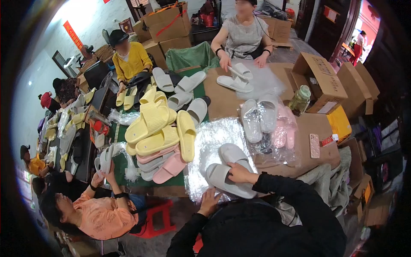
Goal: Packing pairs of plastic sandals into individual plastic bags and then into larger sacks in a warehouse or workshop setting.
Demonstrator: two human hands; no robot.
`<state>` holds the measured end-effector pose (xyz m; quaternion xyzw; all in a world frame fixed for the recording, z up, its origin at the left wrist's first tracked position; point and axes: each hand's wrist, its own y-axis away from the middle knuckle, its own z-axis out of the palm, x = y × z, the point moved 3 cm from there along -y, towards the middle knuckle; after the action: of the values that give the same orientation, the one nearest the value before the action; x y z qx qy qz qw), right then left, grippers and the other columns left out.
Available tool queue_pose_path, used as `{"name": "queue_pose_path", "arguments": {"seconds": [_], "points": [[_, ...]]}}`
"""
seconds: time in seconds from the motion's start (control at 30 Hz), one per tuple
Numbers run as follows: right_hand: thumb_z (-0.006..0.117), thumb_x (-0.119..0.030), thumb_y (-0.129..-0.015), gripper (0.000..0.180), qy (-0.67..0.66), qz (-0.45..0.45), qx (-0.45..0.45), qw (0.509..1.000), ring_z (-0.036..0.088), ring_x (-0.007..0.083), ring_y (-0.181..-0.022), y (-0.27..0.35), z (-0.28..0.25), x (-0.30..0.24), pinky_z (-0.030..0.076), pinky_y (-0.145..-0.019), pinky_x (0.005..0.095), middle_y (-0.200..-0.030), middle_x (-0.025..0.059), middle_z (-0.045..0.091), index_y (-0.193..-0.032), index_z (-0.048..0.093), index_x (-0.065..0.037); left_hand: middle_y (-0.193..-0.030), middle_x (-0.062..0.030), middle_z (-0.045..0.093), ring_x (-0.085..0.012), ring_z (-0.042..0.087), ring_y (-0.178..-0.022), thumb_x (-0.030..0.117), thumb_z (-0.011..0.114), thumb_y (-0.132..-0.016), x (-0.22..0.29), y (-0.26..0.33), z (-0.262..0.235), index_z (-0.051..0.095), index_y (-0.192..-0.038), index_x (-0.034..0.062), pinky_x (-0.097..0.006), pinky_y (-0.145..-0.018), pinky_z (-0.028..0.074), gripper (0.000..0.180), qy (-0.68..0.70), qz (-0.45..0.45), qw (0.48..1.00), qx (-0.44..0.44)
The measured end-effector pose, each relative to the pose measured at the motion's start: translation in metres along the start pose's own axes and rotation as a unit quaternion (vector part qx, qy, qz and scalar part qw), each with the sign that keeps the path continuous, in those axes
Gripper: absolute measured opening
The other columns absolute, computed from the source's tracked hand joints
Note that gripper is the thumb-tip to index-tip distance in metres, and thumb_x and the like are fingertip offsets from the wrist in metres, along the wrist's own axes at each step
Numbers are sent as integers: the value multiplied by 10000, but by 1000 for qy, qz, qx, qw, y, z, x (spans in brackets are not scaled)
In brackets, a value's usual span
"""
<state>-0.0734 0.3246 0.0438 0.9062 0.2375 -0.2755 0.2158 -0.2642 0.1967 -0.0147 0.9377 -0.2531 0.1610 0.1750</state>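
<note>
On clear plastic, pale grey slippers (229, 171)

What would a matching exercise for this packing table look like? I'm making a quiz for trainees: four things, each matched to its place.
Things:
1. white slipper pair
2. yellow slippers
3. green-lidded bottle
4. phone

Places:
A. beside the open cardboard box
B. flat on the brown table, right of the bagged pink slippers
C. under the right hand
D. heaped mid-table

Pairs: 1-C, 2-D, 3-A, 4-B
</note>
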Motion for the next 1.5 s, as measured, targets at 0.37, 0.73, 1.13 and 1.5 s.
{"name": "queue_pose_path", "arguments": {"seconds": [0.37,0.73,1.13,1.5], "points": [[618,-256,-728,431,96,50,1,994,381,436,-1188,34,9,24,363,-931,533,-1254,264,402,-1137,557,-136,-1447,-192,242,-500,191,-1302,185,479,-859,11,-2,12,514,-1267,249,-622,-1029,184,414,-71,-24,997,9],[560,-52,-794,420,-392,-13,6,920,537,176,-1024,24,-51,27,426,-878,282,-1136,101,589,-1207,518,13,-1362,-152,412,-448,372,-1207,254,509,-873,25,-26,-17,620,-1140,198,-557,-949,322,295,-48,-38,996,65],[569,-18,-864,263,-405,2,-259,877,524,74,-927,155,-132,-22,427,-848,239,-1056,9,620,-1125,583,14,-1161,-116,593,-260,560,-1047,204,515,-918,34,-102,-85,561,-1204,60,-339,-928,420,324,458,28,862,216],[529,-49,-882,323,-366,-50,-206,906,505,124,-1056,135,-114,-6,390,-926,253,-1152,22,558,-1200,534,6,-1335,-108,471,-166,410,-1232,278,362,-991,40,-71,-121,411,-1338,9,-275,-1025,298,441,571,-92,809,107]]}}
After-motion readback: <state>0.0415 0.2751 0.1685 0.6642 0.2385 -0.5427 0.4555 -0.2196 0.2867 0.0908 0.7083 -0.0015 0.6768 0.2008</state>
